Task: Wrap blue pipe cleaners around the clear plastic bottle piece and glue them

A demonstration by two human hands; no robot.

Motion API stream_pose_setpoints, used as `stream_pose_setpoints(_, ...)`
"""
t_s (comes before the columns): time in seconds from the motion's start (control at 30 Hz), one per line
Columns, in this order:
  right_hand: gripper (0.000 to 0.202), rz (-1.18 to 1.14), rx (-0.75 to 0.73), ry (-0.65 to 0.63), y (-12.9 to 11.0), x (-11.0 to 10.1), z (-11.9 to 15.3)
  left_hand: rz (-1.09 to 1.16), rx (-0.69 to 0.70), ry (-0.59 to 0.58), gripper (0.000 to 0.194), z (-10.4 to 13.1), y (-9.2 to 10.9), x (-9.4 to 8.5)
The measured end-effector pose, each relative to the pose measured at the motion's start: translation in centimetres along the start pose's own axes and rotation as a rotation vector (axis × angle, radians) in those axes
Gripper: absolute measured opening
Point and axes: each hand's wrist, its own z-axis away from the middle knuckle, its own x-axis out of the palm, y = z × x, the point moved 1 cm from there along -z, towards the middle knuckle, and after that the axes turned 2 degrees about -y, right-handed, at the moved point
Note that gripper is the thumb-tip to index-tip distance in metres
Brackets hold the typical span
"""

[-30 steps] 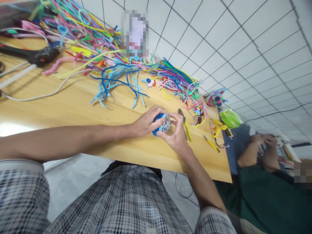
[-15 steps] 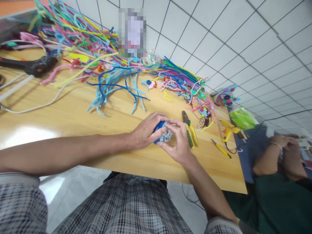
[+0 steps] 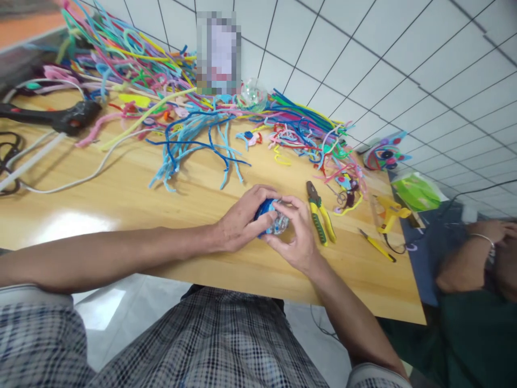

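Observation:
A small round object [image 3: 278, 222], blue on its left and clear or silvery on its right, is held between both hands above the wooden table [image 3: 194, 210]. My left hand [image 3: 244, 218] wraps its fingers round the blue side. My right hand [image 3: 297, 231] curves round the clear side, with thumb below and fingers above. Parts of the object are hidden by the fingers. Just right of my right hand lie yellow-and-green pliers [image 3: 320, 215].
Pipe cleaners [image 3: 189, 134] spread along the table's back. A black glue gun [image 3: 72, 116] lies at left. At right are a yellow glue gun [image 3: 390, 213], a yellow cutter [image 3: 377, 245], a colourful mask-like figure [image 3: 385, 154] and another person's arm [image 3: 464, 258].
The view has shifted slightly, so the table items appear a little farther right. Both hands keep their hold on the round object, with barely any change in the fingers.

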Motion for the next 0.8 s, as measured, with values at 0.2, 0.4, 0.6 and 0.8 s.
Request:
stream_pose_setpoints(0.2,0.079,0.000,0.000,0.028,0.0,0.5,0.4,0.032,-0.009,0.033,0.031,0.3,0.3,0.1)
stream_pose_setpoints(0.4,0.078,0.012,-0.119,0.078,1.7,1.3,0.1,-0.101,0.084,0.063,0.032,0.1,-0.2,-0.2)
stream_pose_setpoints(0.6,0.078,0.029,-0.123,0.094,2.2,1.8,0.0,-0.122,0.068,0.082,0.040,0.2,-0.9,-0.1)
stream_pose_setpoints(0.8,0.079,0.048,-0.133,0.111,1.8,1.7,0.0,-0.089,0.022,0.102,0.045,0.4,-1.3,0.2)
